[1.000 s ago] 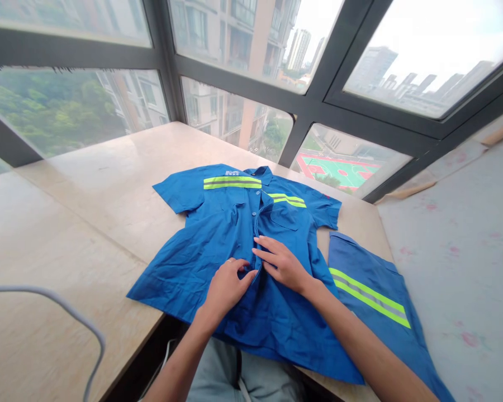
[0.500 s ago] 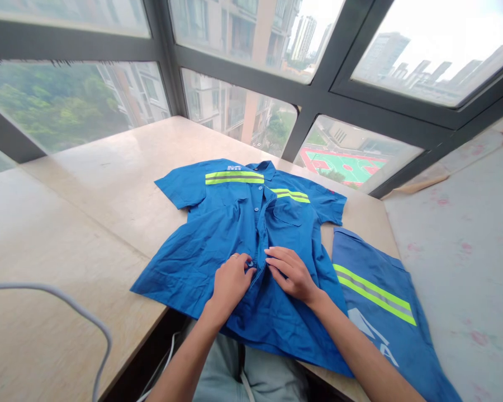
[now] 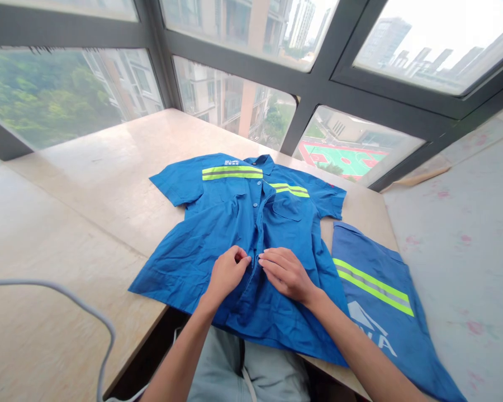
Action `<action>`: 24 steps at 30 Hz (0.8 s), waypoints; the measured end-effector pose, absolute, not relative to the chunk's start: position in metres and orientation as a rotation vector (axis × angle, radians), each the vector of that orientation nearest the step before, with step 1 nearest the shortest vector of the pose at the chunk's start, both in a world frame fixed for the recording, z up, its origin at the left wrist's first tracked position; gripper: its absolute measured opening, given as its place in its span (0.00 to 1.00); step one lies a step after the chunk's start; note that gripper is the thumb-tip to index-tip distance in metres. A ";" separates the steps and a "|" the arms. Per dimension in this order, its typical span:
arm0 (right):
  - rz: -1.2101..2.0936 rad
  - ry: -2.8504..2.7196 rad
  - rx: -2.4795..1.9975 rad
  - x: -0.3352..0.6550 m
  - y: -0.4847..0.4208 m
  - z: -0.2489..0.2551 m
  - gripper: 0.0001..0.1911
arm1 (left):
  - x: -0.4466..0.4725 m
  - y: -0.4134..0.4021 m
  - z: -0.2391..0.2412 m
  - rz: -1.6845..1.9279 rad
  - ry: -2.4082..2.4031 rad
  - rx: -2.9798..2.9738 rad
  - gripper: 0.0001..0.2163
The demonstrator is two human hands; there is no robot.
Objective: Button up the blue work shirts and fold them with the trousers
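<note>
A blue short-sleeved work shirt [image 3: 218,234] with yellow-green reflective stripes lies face up on a pale wooden table [image 3: 88,212], its hem hanging over the front edge. My left hand [image 3: 227,272] pinches the left edge of the button strip at mid-front, fingers curled on the cloth. My right hand [image 3: 285,272] meets it from the other side, its fingers bent and pressing the right edge of the strip. Upper buttons look fastened; the lower front is parted.
A second blue garment [image 3: 377,301] with a reflective stripe and white print lies to the right, over the table's corner. A grey cable [image 3: 88,312] arcs across the lower left. Large windows [image 3: 251,84] enclose the table's far sides. A pale speckled surface [image 3: 465,234] lies at right.
Both hands have closed in on the button strip, fingertips now nearly touching. The view has shifted slightly, so the shirt sits a little higher in the frame.
</note>
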State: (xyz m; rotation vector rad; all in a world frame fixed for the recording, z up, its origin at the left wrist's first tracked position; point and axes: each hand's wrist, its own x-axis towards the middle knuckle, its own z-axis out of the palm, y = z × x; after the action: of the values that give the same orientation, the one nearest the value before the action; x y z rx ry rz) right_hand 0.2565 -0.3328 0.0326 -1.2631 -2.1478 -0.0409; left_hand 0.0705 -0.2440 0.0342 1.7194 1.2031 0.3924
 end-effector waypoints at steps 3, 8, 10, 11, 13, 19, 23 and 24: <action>-0.024 -2.192 -1.303 0.253 -0.329 0.034 0.21 | 0.068 -0.242 0.030 0.396 1.116 1.537 0.08; -0.039 -2.232 -1.340 0.249 -0.322 0.035 0.12 | 0.066 -0.245 0.031 0.438 1.070 1.590 0.10; -0.052 -2.250 -1.311 0.248 -0.320 0.035 0.10 | 0.065 -0.246 0.032 0.455 1.061 1.647 0.12; -0.057 -2.266 -1.286 0.248 -0.320 0.035 0.10 | 0.065 -0.247 0.033 0.457 1.056 1.667 0.13; -0.053 -2.313 -1.245 0.249 -0.319 0.034 0.11 | 0.064 -0.247 0.032 0.456 1.028 1.691 0.13; 0.023 -2.389 -1.317 0.250 -0.316 0.036 0.21 | 0.064 -0.244 0.028 0.450 0.945 1.477 0.15; -0.013 -2.479 -1.323 0.248 -0.310 0.041 0.28 | 0.062 -0.242 0.031 0.398 0.864 1.350 0.16; -0.028 -2.490 -1.314 0.247 -0.308 0.042 0.26 | 0.062 -0.241 0.032 0.390 0.858 1.329 0.15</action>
State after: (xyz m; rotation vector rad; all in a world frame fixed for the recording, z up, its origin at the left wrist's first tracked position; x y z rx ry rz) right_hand 0.2469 -0.3081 0.0424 -1.3139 -2.4900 -0.0275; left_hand 0.0615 -0.2411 0.0317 1.3286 0.8578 0.3896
